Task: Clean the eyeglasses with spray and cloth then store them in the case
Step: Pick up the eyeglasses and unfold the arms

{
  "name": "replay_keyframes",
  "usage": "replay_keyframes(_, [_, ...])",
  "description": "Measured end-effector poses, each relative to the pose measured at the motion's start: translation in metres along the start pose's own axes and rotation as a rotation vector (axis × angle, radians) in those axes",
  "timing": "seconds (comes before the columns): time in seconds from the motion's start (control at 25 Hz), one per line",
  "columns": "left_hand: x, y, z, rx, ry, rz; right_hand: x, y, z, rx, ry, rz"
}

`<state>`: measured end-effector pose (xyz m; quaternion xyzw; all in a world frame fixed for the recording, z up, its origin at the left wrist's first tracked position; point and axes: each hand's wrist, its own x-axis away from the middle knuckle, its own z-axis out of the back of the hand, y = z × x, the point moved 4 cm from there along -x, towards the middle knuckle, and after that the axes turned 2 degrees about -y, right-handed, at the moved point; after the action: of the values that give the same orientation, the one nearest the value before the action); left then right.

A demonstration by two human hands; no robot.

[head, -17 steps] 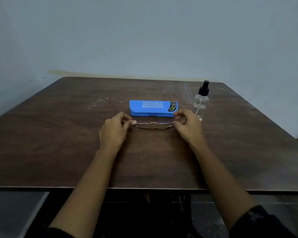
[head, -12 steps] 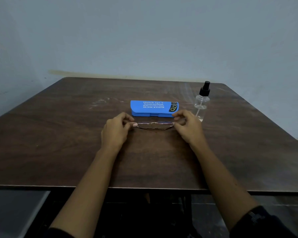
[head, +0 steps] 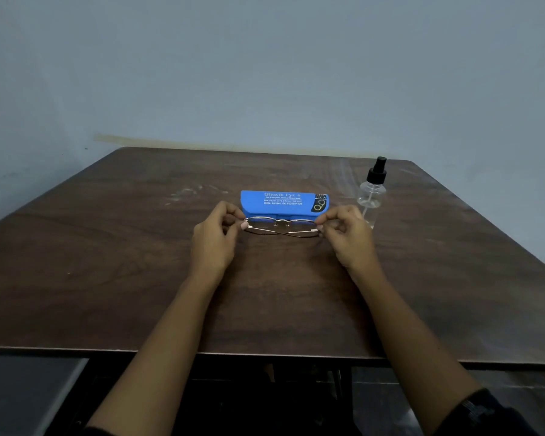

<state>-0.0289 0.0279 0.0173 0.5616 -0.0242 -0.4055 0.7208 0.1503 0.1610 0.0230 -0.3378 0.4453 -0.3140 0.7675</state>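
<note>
Thin metal-framed eyeglasses [head: 282, 227] with folded temples are held just above the dark wooden table [head: 107, 278], in front of a shut blue eyeglass case [head: 283, 202]. My left hand [head: 214, 243] pinches the frame's left end. My right hand [head: 348, 237] pinches its right end. A clear spray bottle [head: 372, 193] with a black nozzle stands upright to the right of the case, just behind my right hand. No cloth shows in view.
The table's near edge [head: 265, 354] runs across the lower part of the view. A plain blue-grey wall [head: 265, 73] stands right behind the table's far edge. A dark sleeve [head: 485, 413] covers my right upper arm.
Both hands have lifted the eyeglasses slightly off the table and tilted the frame up towards me. Case and bottle stay where they were.
</note>
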Motion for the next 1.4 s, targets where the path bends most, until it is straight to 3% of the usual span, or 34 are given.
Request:
replay_keyframes(0.56, [0.001, 0.007, 0.003, 0.056, -0.003, 0.026, 0.0, -0.007, 0.002, -0.084, -0.124, 0.076])
replay_keyframes(0.76, [0.002, 0.011, -0.001, 0.03, -0.07, -0.009, 0.002, -0.013, 0.009, 0.112, 0.0, 0.17])
replay_keyframes(0.92, [0.002, 0.014, -0.002, -0.033, -0.091, -0.082, 0.002, -0.014, 0.012, 0.201, -0.013, 0.191])
replay_keyframes(1.4, [0.002, 0.017, -0.007, -0.035, -0.201, -0.116, 0.0, -0.007, 0.013, 0.082, 0.009, 0.1])
